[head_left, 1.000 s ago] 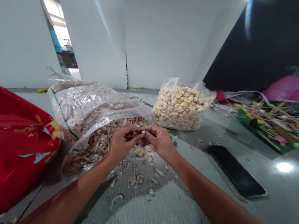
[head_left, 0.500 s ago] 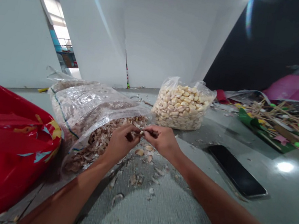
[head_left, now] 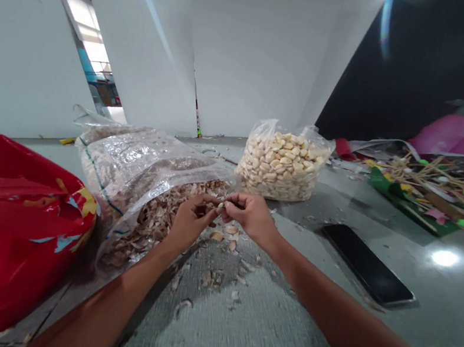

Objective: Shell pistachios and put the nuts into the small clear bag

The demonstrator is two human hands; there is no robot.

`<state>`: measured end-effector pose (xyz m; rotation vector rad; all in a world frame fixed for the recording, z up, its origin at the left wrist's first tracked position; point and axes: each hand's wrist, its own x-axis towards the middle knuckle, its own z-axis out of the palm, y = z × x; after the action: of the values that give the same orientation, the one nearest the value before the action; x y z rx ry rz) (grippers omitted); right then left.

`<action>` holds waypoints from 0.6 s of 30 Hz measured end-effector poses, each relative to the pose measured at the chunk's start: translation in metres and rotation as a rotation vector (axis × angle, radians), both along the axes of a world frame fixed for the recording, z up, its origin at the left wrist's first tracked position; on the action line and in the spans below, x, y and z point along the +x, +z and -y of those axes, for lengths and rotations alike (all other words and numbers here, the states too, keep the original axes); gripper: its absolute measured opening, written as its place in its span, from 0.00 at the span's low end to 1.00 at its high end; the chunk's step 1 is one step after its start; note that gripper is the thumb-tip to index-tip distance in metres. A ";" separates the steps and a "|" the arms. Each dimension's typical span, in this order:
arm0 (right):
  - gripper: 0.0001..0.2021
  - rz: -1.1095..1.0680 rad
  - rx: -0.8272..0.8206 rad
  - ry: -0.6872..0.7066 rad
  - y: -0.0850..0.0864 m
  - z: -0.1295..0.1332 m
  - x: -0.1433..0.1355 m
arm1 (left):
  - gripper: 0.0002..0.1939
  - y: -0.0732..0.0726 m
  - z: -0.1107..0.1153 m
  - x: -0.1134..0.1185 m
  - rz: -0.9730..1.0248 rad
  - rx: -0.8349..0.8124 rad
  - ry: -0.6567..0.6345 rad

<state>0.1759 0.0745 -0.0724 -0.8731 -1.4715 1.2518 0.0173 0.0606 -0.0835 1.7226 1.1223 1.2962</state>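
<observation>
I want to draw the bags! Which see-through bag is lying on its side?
The bag of brown flakes, with its open mouth by the left hand. The other bag, full of pale pieces, stands upright.

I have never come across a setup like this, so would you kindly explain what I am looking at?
There is no machine here: you see a person's bare left hand and right hand, viewed by one camera worn on the head, facing forward and down. Their fingers meet around a small pale piece, too small to identify surely. On the grey table lie an open clear bag of dry brownish flakes, a second clear bag full of pale, kernel-like pieces, and a dark phone at right. Something shiny and red sits at far left.
</observation>
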 end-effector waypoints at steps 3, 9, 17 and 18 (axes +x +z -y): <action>0.08 -0.012 -0.018 0.013 -0.004 -0.004 0.000 | 0.14 -0.002 0.000 -0.001 -0.068 0.141 0.042; 0.09 -0.117 -0.091 0.095 -0.004 -0.002 -0.001 | 0.08 0.001 0.003 -0.005 -0.245 0.343 0.105; 0.14 -0.246 -0.153 -0.008 0.006 0.001 0.002 | 0.13 0.006 0.001 0.001 0.217 0.038 0.067; 0.13 -0.238 -0.137 -0.059 0.005 -0.002 0.003 | 0.13 0.007 0.001 0.001 0.248 0.024 0.067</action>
<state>0.1791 0.0762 -0.0674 -0.8200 -1.1750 1.3742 0.0182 0.0600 -0.0770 1.5028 1.0304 1.5227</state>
